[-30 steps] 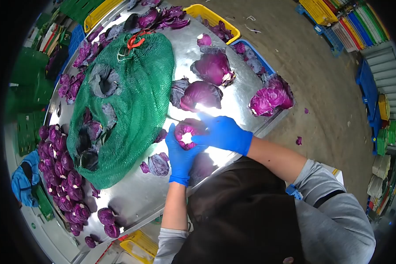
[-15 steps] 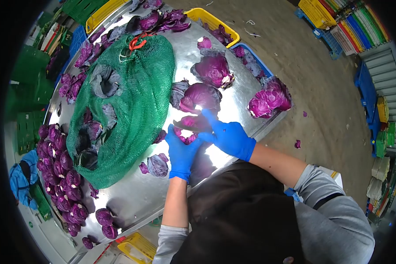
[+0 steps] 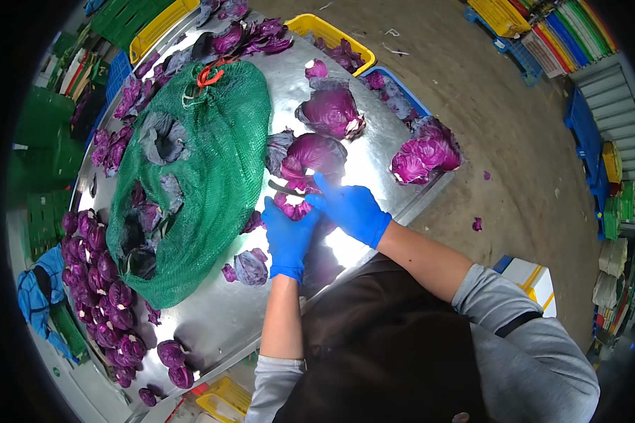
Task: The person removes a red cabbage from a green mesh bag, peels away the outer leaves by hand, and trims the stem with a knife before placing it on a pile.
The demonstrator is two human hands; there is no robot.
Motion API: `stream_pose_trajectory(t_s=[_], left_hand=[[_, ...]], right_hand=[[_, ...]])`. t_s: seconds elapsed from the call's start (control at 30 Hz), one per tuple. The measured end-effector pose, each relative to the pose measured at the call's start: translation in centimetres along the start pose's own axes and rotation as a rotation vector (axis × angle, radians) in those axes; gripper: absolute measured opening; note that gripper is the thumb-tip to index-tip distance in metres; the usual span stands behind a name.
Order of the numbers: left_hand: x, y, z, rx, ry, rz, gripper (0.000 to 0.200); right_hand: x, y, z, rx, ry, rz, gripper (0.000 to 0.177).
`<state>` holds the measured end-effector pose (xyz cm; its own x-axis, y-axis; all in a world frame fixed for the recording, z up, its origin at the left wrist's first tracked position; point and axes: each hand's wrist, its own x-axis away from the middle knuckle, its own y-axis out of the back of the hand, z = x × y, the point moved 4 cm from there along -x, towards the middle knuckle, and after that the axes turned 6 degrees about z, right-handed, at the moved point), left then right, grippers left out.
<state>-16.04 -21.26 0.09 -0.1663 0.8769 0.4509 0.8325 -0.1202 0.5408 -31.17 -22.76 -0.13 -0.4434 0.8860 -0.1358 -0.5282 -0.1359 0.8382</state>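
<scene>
My left hand [image 3: 288,238], in a blue glove, is closed round the lower side of a small red cabbage [image 3: 292,206] with its pale cut base facing up. My right hand [image 3: 353,211], also gloved, grips a knife [image 3: 285,189] whose dark blade lies across the cabbage's far side. The knife's handle is hidden in my fingers. Just beyond are a large loose purple leaf [image 3: 317,156] and a bigger cabbage [image 3: 331,113]. Left of my hands lies a green mesh bag [image 3: 219,162] with leaves in it. A greyish leaf piece [image 3: 250,268] rests beside my left hand.
Several trimmed cabbages [image 3: 106,289] are piled along the left edge of the metal table [image 3: 219,324]. Purple leaves [image 3: 427,151] lie at the right corner. A yellow crate [image 3: 365,55] and a blue crate [image 3: 420,106] with leaves stand beyond the far edge.
The view has shifted slightly. The knife blade has moved a little towards the far left side of the cabbage, and my right hand has turned slightly with it. My left hand still holds the cabbage.
</scene>
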Motion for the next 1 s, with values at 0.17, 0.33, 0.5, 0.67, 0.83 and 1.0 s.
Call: stream_pose_trajectory(t_s=[0.17,0.33,0.5,0.67,0.83,1.0], left_hand=[[-0.4,-0.2,0.4,-0.05,-0.081,-0.041,0.113],[0.4,-1.0,2.5,0.072,-0.132,-0.114,0.113],[-0.2,-2.4,4.5,0.512,-0.204,-0.043,0.112],[1.0,-1.1,4.1,0.507,-0.224,-0.132,0.099],[0.8,-0.2,5.8,1.132,-0.031,0.056,0.086],[2.3,0.6,3.5,1.06,-0.183,0.012,0.085]], right_hand=[[-0.8,-0.9,-2.3,-0.34,-0.124,0.125,0.05],[-2.0,0.5,-3.3,-1.037,-0.524,0.177,0.044],[-1.8,-0.9,-0.9,-0.42,-0.084,0.048,0.058],[-3.1,1.2,-2.6,-0.327,-0.246,0.073,0.035],[-1.7,3.4,-6.2,-0.231,-0.258,0.13,0.027],[-2.8,5.9,1.2,-0.417,-0.181,0.229,0.043]])
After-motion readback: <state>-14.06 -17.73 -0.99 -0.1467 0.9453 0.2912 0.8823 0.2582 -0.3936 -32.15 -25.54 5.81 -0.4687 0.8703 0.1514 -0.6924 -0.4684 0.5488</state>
